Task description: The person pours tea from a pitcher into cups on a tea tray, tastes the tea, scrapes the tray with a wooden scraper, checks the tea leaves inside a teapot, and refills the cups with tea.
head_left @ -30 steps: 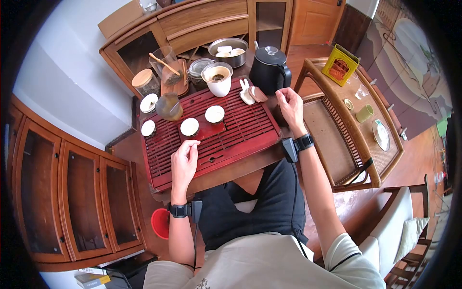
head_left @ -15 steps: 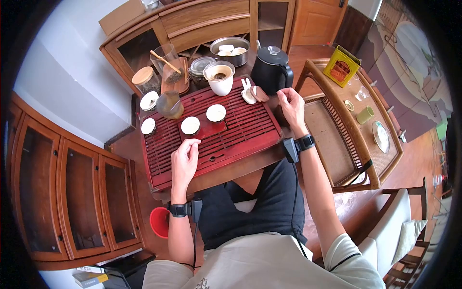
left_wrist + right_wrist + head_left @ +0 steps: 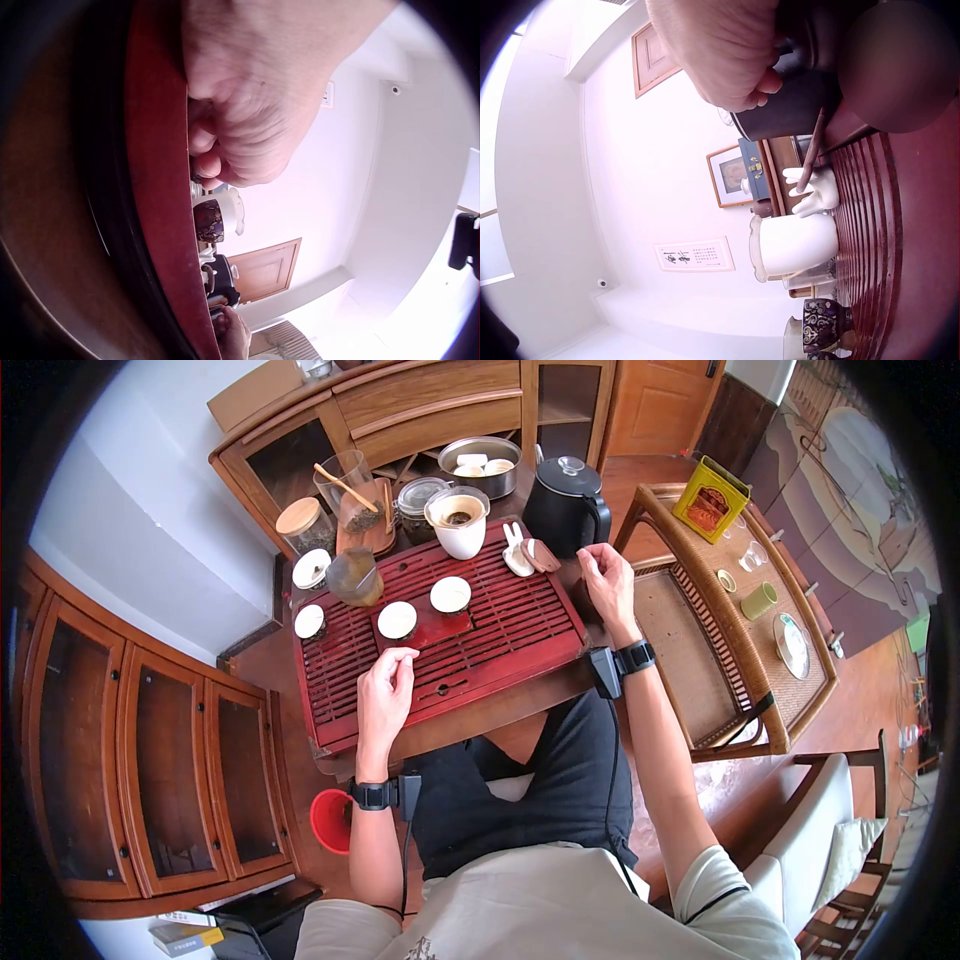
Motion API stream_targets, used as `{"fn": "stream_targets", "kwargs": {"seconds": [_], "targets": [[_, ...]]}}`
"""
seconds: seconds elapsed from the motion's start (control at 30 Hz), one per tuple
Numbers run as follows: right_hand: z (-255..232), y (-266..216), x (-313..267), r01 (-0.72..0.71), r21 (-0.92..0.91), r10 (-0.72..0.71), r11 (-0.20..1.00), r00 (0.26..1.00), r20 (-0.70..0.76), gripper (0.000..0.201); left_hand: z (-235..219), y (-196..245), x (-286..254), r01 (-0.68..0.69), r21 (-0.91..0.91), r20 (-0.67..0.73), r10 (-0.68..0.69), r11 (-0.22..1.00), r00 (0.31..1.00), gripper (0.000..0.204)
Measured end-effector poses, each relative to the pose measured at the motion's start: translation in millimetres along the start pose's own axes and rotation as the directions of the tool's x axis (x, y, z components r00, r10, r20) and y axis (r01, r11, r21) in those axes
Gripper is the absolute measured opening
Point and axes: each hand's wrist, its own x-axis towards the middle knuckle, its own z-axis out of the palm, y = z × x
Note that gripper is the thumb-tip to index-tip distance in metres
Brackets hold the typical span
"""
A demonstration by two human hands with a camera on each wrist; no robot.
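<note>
My left hand [image 3: 393,662] rests on the front left of the red slatted tea tray [image 3: 500,630], fingers curled under and holding nothing; the left wrist view shows the same fist [image 3: 240,142] on the tray's rim. Just beyond it stand three small white cups [image 3: 397,620]. My right hand [image 3: 598,560] lies at the tray's right edge beside the black kettle [image 3: 563,500], fingers loosely curled and holding nothing. The right wrist view shows this hand [image 3: 727,67] over the kettle [image 3: 795,105], with a white lidded vessel [image 3: 795,244] farther along the tray.
A glass pitcher [image 3: 355,578], a white brewing vessel [image 3: 457,522], jars and a steel bowl [image 3: 475,460] crowd the tray's far side. A rattan side table [image 3: 700,650] at right carries a yellow tin [image 3: 708,493] and a green cup [image 3: 758,598]. A red bucket [image 3: 330,822] sits on the floor at left.
</note>
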Motion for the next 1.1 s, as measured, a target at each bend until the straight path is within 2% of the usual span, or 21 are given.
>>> {"fn": "stream_targets", "kwargs": {"seconds": [0.67, 0.87, 0.93, 1.1], "targets": [[-1.7, -1.9, -0.2, -0.003, 0.002, 0.003, 1.0, 1.0, 0.025, 0.022, -0.3, 0.5, 0.3, 0.004, 0.026, 0.0, -0.004, 1.0, 1.0, 0.011], [-2.6, -3.9, -0.1, 0.012, -0.048, -0.011, 0.999, 1.0, 0.017, 0.021, -0.7, 2.5, 0.3, 0.02, 0.03, 0.006, -0.02, 0.999, 1.0, 0.011], [-1.5, -1.3, 1.8, -0.012, 0.02, 0.012, 1.0, 0.999, 0.047, 0.021, -1.0, 3.2, 0.5, 0.007, 0.045, 0.005, -0.007, 0.999, 1.0, 0.011], [-0.5, 0.1, 2.7, -0.014, 0.002, 0.014, 1.0, 0.999, 0.037, 0.023, -0.1, 2.4, 0.5, 0.014, 0.019, 0.0, -0.014, 1.0, 1.0, 0.012]]}}
